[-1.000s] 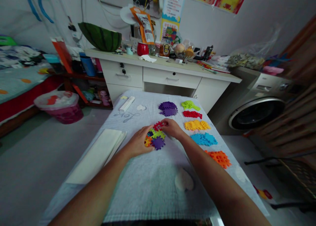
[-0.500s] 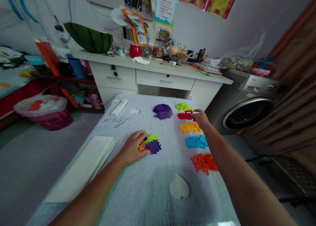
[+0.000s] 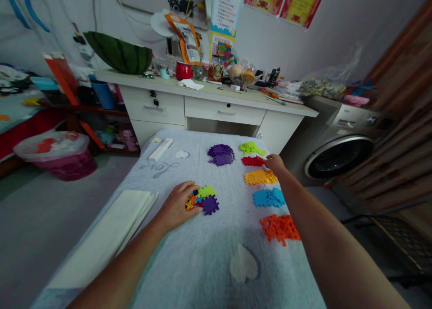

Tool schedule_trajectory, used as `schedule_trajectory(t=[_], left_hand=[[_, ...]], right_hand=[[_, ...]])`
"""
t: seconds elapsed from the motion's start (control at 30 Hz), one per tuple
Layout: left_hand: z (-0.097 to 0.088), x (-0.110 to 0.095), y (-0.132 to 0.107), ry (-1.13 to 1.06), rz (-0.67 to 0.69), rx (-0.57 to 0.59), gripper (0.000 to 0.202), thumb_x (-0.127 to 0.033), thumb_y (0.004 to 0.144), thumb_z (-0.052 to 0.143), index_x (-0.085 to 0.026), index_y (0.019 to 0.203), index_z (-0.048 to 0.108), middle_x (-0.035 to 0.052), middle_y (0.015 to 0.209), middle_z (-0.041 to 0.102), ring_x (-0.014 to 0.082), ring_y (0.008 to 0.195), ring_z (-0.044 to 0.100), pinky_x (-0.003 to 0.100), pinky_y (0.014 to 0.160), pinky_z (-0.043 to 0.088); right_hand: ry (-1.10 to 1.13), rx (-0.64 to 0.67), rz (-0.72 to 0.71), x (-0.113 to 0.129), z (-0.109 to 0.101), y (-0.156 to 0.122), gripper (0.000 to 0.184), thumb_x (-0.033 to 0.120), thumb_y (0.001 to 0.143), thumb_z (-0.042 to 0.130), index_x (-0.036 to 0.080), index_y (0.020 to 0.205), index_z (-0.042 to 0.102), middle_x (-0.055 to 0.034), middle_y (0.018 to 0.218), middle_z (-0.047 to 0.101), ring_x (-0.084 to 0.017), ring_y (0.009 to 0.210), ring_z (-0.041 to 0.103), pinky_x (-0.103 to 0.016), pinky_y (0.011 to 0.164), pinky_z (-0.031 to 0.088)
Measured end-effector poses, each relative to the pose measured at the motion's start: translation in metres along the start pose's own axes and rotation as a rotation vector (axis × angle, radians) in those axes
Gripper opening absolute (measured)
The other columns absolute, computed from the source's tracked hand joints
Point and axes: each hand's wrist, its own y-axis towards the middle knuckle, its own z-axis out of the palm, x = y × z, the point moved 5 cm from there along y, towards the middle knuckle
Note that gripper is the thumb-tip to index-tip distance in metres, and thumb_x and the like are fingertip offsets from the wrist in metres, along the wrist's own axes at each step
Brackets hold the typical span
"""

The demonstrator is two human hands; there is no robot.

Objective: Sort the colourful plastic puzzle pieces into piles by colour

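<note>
My left hand (image 3: 178, 205) is closed around the left side of a multicoloured cluster of interlocking plastic pieces. A lime piece (image 3: 206, 192), a purple piece (image 3: 210, 205) and an orange piece (image 3: 191, 202) show in it; part of the cluster is hidden by my fingers. My right hand (image 3: 275, 163) has its fingers drawn together at the right end of a row of red interlocking pieces (image 3: 253, 161). Whatever is between those fingertips is too small to make out. Nearby lie lime pieces (image 3: 251, 148), yellow-orange pieces (image 3: 259, 177), blue pieces (image 3: 269, 197), orange-red pieces (image 3: 279, 228) and purple pieces (image 3: 221, 154).
A pale blue cloth (image 3: 202, 259) covers the surface. On its left lie a white bar (image 3: 161, 150) and a folded white sheet (image 3: 101, 237). Behind stands a white desk (image 3: 222, 108) bearing a cut watermelon (image 3: 119, 53) and jars. A washing machine (image 3: 337, 129) is at right.
My right hand has shifted slightly rightward off the red pieces to the end of their row. My left hand stays on the cluster. The whole view has moved slightly.
</note>
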Motion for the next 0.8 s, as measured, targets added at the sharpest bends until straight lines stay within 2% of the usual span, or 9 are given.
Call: schedule_trajectory(t=[0.13,0.23,0.3,0.37,0.47,0.53,0.67,0.8], left_hand=[[0.002,0.0,0.003,-0.015,0.016,-0.017,0.049,-0.036,0.072,0.071,-0.02,0.118,0.062,0.0121,0.129,0.057,0.0286,0.122,0.054,0.046,0.106,0.043],[0.001,-0.001,0.003,-0.03,0.02,-0.039,0.048,-0.035,0.072,0.071,-0.02,0.117,0.062,0.0111,0.128,0.058,0.0277,0.121,0.054,0.044,0.106,0.044],[0.0,-0.002,0.002,-0.035,0.016,-0.052,0.047,-0.034,0.071,0.072,-0.021,0.115,0.062,0.0105,0.127,0.059,0.0276,0.12,0.055,0.044,0.106,0.044],[-0.001,-0.003,0.002,-0.035,0.015,-0.061,0.047,-0.034,0.071,0.073,-0.021,0.115,0.063,0.01,0.126,0.059,0.0276,0.12,0.055,0.044,0.105,0.044],[-0.003,-0.004,0.001,-0.03,0.017,-0.066,0.047,-0.035,0.071,0.072,-0.022,0.115,0.063,0.01,0.126,0.059,0.0277,0.119,0.055,0.044,0.105,0.044],[-0.005,-0.003,0.001,-0.02,0.014,-0.066,0.046,-0.037,0.073,0.071,-0.021,0.115,0.063,0.0105,0.126,0.059,0.028,0.119,0.055,0.045,0.104,0.044],[-0.008,-0.002,0.0,-0.006,0.009,-0.073,0.045,-0.041,0.077,0.066,-0.02,0.117,0.062,0.011,0.126,0.059,0.0283,0.12,0.054,0.046,0.105,0.042],[-0.011,-0.001,-0.002,-0.005,0.009,-0.078,0.046,-0.04,0.078,0.064,-0.02,0.119,0.061,0.0117,0.127,0.058,0.0281,0.12,0.053,0.046,0.105,0.042]], right_hand=[[-0.088,-0.023,0.0,0.014,-0.008,-0.014,0.023,0.004,0.068,0.06,0.005,0.09,0.067,-0.0155,0.089,0.068,-0.024,0.085,0.064,-0.03,0.073,0.047],[-0.098,0.025,-0.082,0.039,-0.006,-0.035,0.023,0.01,0.073,0.06,0.01,0.094,0.069,-0.0098,0.09,0.069,-0.02,0.083,0.063,-0.026,0.072,0.046],[-0.082,0.156,-0.216,0.062,0.003,-0.056,0.019,0.014,0.076,0.059,0.013,0.092,0.069,-0.0055,0.087,0.069,-0.017,0.079,0.063,-0.024,0.07,0.046],[-0.049,0.371,-0.402,0.09,0.017,-0.086,0.021,0.016,0.078,0.059,0.015,0.096,0.069,-0.0039,0.088,0.07,-0.014,0.079,0.062,-0.023,0.07,0.046],[-0.111,0.698,-0.609,0.122,0.037,-0.142,0.026,0.02,0.079,0.063,0.017,0.105,0.066,-0.004,0.091,0.07,-0.014,0.077,0.062,-0.024,0.071,0.047],[-0.179,0.808,-0.739,0.137,0.049,-0.178,0.033,0.023,0.078,0.067,0.016,0.11,0.064,-0.0072,0.099,0.068,-0.016,0.083,0.062,-0.028,0.075,0.048],[-0.256,0.77,-0.904,0.153,0.067,-0.222,0.057,0.024,0.071,0.076,0.013,0.123,0.056,-0.0141,0.116,0.059,-0.022,0.1,0.059,-0.032,0.087,0.047],[-0.341,0.718,-0.904,0.151,0.08,-0.234,0.049,0.022,0.072,0.071,0.015,0.119,0.058,-0.0116,0.109,0.058,-0.023,0.098,0.059,-0.032,0.085,0.046]])
